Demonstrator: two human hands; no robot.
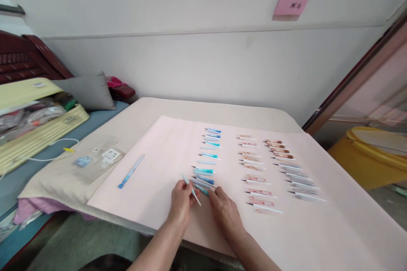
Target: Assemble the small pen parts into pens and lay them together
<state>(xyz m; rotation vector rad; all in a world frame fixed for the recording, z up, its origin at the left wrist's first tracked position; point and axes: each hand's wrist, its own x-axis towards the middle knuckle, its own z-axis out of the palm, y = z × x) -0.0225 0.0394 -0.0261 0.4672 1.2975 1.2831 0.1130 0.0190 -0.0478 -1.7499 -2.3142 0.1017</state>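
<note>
My left hand (181, 200) pinches a slim pale-blue pen part (195, 195), which slants across its fingertips. Beside it, my right hand (224, 208) is low over the sheet, its fingertips closed on one end of a teal pen part (201, 189). Just beyond the fingers lies a dark-blue pen part (204, 180) by a white refill with a dark tip. A column of blue pen parts and refills runs away from there, including a teal piece (203, 171). Off to the left rests a long blue pen (131, 172).
A pale pink sheet (155, 156) covers much of the table. Rightward lie columns of pink pen parts (260, 192) and brown and grey ones (281, 150). Clear plastic packaging (95, 165) is at left. A yellow bin (362, 165) stands right of the table, a wall behind.
</note>
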